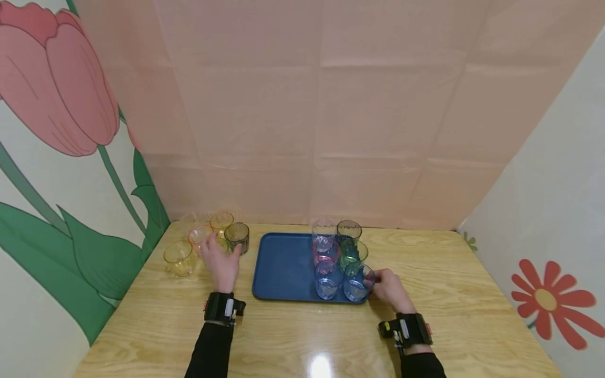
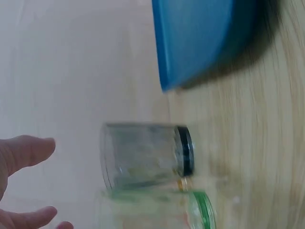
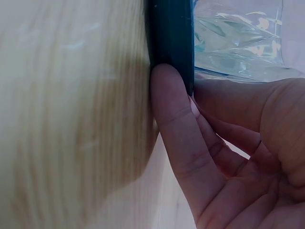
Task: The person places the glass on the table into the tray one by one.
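Blue rectangular tray (image 1: 283,269): carries six multicoloured transparent tumblers (image 1: 327,282).
Right hand (image 1: 392,290): pinches the tray's edge.
Left hand (image 1: 221,266): spread near a smoky-grey cylindrical tumbler (image 1: 237,236).

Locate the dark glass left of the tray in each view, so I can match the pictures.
Head: the dark glass is left of centre, left of the blue tray.
Left wrist: the dark glass appears sideways near the middle, below the blue tray.
Right wrist: not in it.
Shared landmark: the blue tray, whose rim shows upper centre in the right wrist view.
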{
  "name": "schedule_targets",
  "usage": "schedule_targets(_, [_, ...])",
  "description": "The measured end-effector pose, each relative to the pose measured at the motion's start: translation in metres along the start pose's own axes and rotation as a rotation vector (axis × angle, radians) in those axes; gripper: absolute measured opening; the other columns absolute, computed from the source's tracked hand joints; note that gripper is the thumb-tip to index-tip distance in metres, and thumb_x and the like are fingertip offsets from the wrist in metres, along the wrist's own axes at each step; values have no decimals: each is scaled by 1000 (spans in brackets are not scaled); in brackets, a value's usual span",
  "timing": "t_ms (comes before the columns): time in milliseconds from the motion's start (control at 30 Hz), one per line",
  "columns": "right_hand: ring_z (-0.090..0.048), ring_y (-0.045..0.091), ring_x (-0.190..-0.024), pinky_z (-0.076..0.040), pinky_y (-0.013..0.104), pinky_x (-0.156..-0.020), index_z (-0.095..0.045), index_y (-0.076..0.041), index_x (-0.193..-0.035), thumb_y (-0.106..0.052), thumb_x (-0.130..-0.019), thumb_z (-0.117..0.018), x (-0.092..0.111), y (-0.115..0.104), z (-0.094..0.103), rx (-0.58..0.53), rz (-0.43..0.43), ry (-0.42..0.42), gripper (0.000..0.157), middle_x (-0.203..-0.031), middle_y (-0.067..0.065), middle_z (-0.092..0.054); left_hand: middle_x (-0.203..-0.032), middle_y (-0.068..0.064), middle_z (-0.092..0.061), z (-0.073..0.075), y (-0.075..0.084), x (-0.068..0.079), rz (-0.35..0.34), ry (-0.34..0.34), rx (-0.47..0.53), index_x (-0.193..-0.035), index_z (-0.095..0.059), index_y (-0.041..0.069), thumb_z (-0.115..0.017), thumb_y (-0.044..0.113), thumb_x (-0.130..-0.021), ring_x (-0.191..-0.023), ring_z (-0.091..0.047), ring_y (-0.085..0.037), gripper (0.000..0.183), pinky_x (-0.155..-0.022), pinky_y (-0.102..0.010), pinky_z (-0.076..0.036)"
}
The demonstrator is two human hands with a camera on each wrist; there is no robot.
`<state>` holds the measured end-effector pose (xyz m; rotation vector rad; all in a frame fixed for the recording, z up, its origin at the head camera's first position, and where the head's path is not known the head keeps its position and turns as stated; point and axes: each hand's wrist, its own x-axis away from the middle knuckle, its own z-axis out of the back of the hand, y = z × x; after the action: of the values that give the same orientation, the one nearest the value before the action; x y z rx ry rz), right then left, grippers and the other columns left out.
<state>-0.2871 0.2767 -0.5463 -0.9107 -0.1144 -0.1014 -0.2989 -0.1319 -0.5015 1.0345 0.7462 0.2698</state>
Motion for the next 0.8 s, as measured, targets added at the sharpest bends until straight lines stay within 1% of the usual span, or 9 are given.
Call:
schedule_targets(133, [-66, 20, -75, -60, 36, -63, -71, 6, -95, 4, -96, -64, 1, 1, 0, -3, 10, 3, 7, -87, 10, -68, -142, -29, -40, 6, -9, -6, 68, -32, -35, -142, -46, -8, -85, 7, -81, -135, -35, -46, 74, -109, -59, -33])
schedule_targets(300, [-66, 21, -74, -60, 36, -63, -71, 5, -94, 4, -95, -65, 3, 0, 1, 2, 15, 1, 7, -85, 9, -67, -144, -32, -38, 9, -18, -10, 107, -53, -72, -143, -42, -10, -85, 10, -81, -135, -35, -49, 78, -111, -59, -31])
schedule_targets(467, [-66, 21, -74, -60, 37, -63, -71, 5, -95, 4, -95, -65, 1, 1, 1, 5, 20, -2, 7, -85, 8, -67, -150, -33, -32, 10, -23, -11, 159, -80, -56, -147, -37, -10, -84, 10, -82, -139, -31, -49, 82, -113, -59, -29])
schedule_targets(600, [-66, 21, -74, -60, 37, -63, -71, 5, -97, 5, -96, -64, 1, 1, 1, 10, 14, -7, 8, -86, 9, -67, -153, -34, -28, 10, -27, -11, 206, -105, -44, -151, -30, -10, -83, 10, -83, -142, -29, -49, 89, -115, -58, -28])
schedule_targets(800, [-65, 20, -75, -60, 37, -63, -71, 6, -98, 4, -96, -63, 0, 0, 2, 12, 7, -11, 8, -87, 9, -68, -151, -36, -30, 10, -33, -14, 250, -125, -15, -152, -25, -11, -82, 11, -83, -142, -29, -49, 92, -117, -56, -27])
